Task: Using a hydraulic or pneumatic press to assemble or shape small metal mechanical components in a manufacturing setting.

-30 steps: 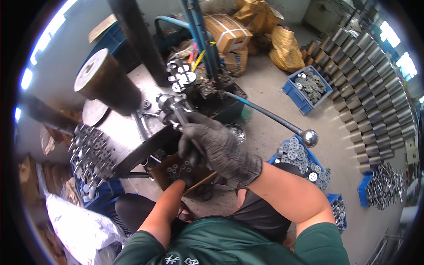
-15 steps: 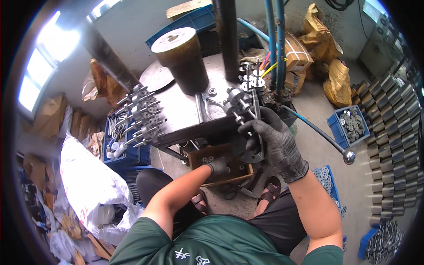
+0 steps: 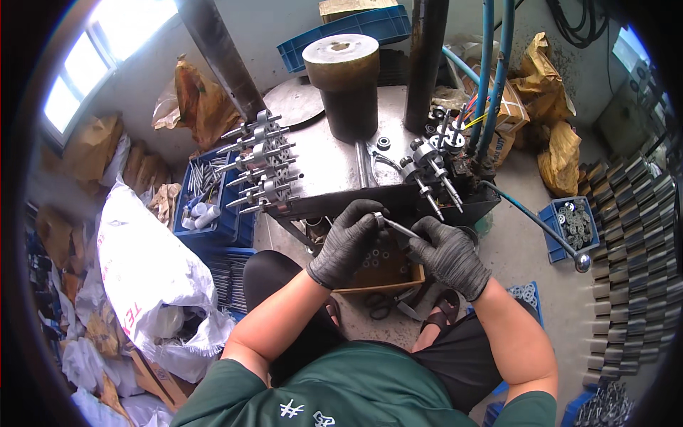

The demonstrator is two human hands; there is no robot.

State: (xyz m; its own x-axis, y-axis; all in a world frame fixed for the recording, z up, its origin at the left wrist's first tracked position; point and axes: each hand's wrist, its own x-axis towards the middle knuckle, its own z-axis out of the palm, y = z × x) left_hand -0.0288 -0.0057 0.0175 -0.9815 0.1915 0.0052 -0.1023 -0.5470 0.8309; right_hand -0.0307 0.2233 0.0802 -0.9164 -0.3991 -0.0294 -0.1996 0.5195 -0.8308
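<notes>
My left hand, in a dark grey glove, pinches a small metal ring at one end of a slim metal shaft. My right hand, gloved alike, has its fingers closed on the shaft's other end. The shaft slants between both hands, in front of the press table's front edge. Whether the ring is fully around the shaft, I cannot tell. Beneath my hands is a shallow brown box with several small rings in it, partly hidden by the left hand.
On the metal table stand a thick steel cylinder, several shafts with discs at left, and more shafts at right. A ball-ended lever juts out rightward. Blue bins and a white sack lie left; stacked metal tubes stand right.
My left hand has come up out of the brown box to the shaft's end. My right hand has lowered, and the shaft has gone from upright to slanting. The view has shifted.
</notes>
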